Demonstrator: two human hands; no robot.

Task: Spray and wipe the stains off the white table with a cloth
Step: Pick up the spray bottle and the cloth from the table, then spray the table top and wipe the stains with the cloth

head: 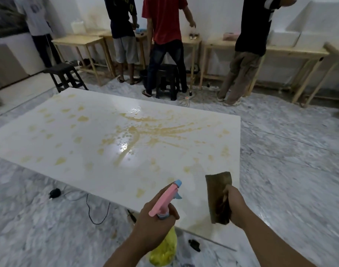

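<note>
The white table [72,160] fills the middle of the view, covered with yellow-brown stains [134,132] and a wet, glossy patch near its centre. My left hand [155,222] grips a spray bottle [165,197] with a pink trigger, a blue nozzle and a yellow body, held over the table's near corner with the nozzle pointing at the tabletop. My right hand [237,207] holds a brown cloth [218,193] upright, just above the near right part of the table.
Several people stand with their backs to me at wooden benches [292,52] along the far wall. Black stools [65,74] stand beyond the table. A black cable [95,212] and small dark objects lie on the marble floor [290,180] near the table.
</note>
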